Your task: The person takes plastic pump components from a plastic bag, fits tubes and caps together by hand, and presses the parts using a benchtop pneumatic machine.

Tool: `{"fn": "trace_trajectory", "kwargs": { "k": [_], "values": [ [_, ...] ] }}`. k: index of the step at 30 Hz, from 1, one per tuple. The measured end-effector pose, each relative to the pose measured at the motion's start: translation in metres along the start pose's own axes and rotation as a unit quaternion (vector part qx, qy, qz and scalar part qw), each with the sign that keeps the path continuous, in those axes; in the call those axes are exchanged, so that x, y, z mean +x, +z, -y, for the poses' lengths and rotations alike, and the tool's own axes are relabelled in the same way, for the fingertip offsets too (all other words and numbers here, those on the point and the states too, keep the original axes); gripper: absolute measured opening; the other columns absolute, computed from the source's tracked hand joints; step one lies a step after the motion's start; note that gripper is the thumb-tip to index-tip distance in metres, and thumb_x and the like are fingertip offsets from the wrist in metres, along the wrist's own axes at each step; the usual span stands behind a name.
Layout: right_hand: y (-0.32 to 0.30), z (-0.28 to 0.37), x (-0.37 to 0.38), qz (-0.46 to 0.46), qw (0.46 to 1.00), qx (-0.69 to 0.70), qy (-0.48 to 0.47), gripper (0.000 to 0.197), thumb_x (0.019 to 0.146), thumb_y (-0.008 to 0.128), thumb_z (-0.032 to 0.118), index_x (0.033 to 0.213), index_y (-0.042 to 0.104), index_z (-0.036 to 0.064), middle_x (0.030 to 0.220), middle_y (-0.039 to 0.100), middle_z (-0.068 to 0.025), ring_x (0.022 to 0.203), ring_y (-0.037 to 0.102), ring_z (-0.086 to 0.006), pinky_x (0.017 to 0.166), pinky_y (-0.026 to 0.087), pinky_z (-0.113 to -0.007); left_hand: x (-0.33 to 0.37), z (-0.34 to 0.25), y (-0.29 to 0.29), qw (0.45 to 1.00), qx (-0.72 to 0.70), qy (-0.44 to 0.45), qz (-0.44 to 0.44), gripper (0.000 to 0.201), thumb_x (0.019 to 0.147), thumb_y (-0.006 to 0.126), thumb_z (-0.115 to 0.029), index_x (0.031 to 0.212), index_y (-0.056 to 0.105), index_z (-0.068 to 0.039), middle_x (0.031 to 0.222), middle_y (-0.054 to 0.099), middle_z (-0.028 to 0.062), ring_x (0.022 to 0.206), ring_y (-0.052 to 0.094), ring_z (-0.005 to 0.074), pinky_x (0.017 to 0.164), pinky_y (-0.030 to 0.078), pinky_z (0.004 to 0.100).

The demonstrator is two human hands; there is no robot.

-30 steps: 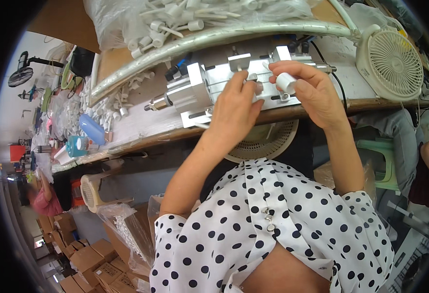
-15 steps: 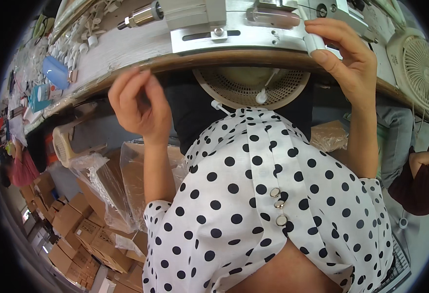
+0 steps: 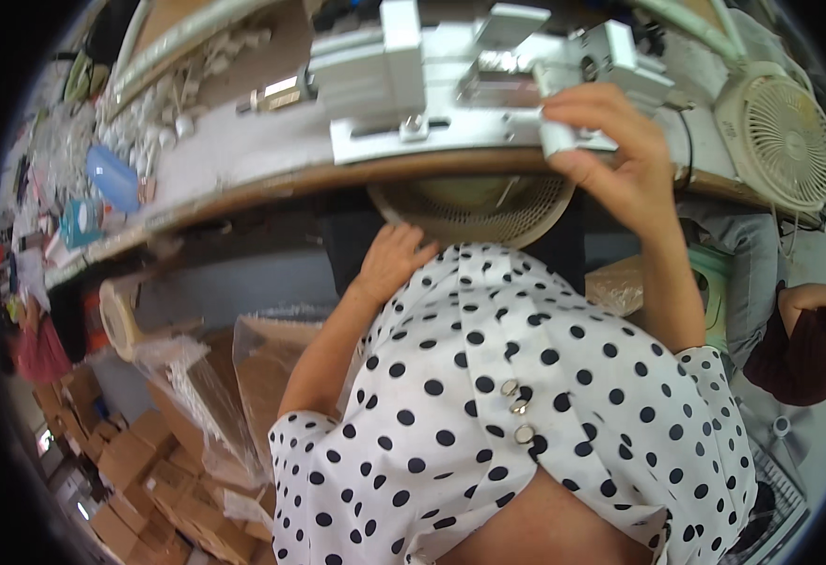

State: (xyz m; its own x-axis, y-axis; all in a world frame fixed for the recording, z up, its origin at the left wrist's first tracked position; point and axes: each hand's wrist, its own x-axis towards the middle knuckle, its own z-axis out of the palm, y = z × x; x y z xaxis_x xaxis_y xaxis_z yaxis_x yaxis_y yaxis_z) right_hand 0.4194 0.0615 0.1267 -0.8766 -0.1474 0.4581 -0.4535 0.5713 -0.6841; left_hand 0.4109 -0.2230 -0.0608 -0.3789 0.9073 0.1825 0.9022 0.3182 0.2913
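My right hand [image 3: 615, 155] is at the bench's front edge, thumb and fingers closed around a short white cylindrical piece [image 3: 556, 137]. Just beyond it is a metal fixture [image 3: 375, 141] with a bright slotted base plate; a clear, pinkish tube-like part [image 3: 497, 87] lies on it. My left hand [image 3: 396, 262] is low at my lap, beside the near rim of a round perforated basket [image 3: 540, 226]. Its fingers point down towards the basket, and their ends are hidden, so any hold does not show. A thin white stick [image 3: 505, 193] shows inside the basket.
A metal cylinder [image 3: 281, 94] projects from the fixture's left side. White plastic parts [image 3: 149, 118] are heaped at the bench's left, near a blue scoop-like piece [image 3: 113, 177]. A fan [image 3: 785, 137] stands right. Cardboard boxes [image 3: 140, 452] are stacked lower left; another person [image 3: 799, 348] sits right.
My left hand has dropped from its raised place and moved right to the basket's near rim. My right hand still grips the white piece. The view has shifted, lowering the bench in the picture.
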Motion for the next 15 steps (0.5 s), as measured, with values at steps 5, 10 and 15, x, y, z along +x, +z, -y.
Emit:
{"fn": "trace_trajectory", "kwargs": {
  "k": [5,10,15],
  "values": [
    [0.008,-0.001,0.004,-0.013,0.996,-0.054,-0.065,0.031,0.062,0.071,0.007,0.092,0.063,0.0038,0.096,0.062,-0.0073,0.094,0.055,-0.0242,0.082,0.044,-0.034,-0.003,-0.004,0.002,0.996,-0.047,-0.016,-0.076,0.02,0.065,0.057,-0.008,0.085,0.058,-0.009,0.081,0.052,0.0051,0.078,0.051,0.0203,0.066,0.04,0.0318],
    [0.017,-0.009,0.022,0.018,0.966,-0.195,-0.17,0.032,0.059,0.071,0.009,0.088,0.06,0.0024,0.093,0.059,-0.0085,0.092,0.055,-0.0259,0.082,0.044,-0.035,0.002,-0.022,-0.024,0.91,-0.235,-0.272,-0.208,0.008,0.077,0.06,-0.006,0.082,0.058,-0.001,0.074,0.058,0.009,0.065,0.057,0.022,0.059,0.044,0.0293],
    [0.012,-0.011,0.038,0.033,0.958,-0.209,-0.194,0.027,0.06,0.07,0.009,0.084,0.058,0.0021,0.089,0.058,-0.0078,0.088,0.055,-0.0248,0.079,0.044,-0.034,0.029,-0.038,-0.104,0.698,-0.572,-0.357,-0.241,0.031,0.091,0.045,-0.014,0.117,0.047,0.003,0.086,0.054,0.0069,0.078,0.06,0.0181,0.063,0.054,0.0298]
  ]
}}
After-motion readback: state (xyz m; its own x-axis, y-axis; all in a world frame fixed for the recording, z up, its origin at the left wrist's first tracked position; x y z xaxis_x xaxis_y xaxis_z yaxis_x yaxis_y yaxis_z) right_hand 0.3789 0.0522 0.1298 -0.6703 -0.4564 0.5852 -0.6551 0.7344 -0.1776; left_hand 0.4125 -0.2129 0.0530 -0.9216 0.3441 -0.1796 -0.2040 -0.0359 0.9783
